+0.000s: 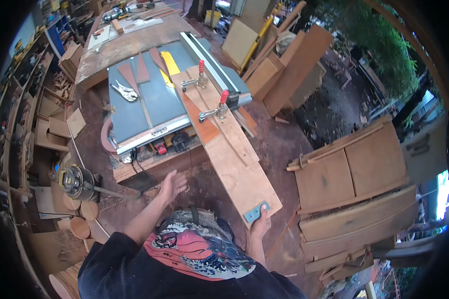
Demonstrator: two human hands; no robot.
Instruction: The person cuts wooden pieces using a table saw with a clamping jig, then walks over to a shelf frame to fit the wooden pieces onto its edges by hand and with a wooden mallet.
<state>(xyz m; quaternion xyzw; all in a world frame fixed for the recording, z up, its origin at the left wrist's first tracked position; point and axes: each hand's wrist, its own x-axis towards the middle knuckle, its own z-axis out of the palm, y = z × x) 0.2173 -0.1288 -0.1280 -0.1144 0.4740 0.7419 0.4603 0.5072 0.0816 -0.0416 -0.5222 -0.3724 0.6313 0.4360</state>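
Note:
My right hand (259, 225) grips the near end of a long plywood jig (239, 172), its thumb on a teal plate (256, 213) with holes. The jig slants from the table saw (157, 107) out over its front edge. Two toggle clamps with red handles, a far one (201, 67) and a near one (224, 97), are mounted on it. Beneath them lies a reddish-brown wood piece (203, 124). My left hand (173, 185) hangs in the air before the saw, fingers stretched out, holding nothing.
Locking pliers (124, 91) and tapered wood offcuts (142, 69) lie on the saw top, beside a yellow insert (169, 62). The fence (209, 65) runs along its right side. A shop vacuum (77, 180) stands left; curved wooden panels (351, 172) stand right.

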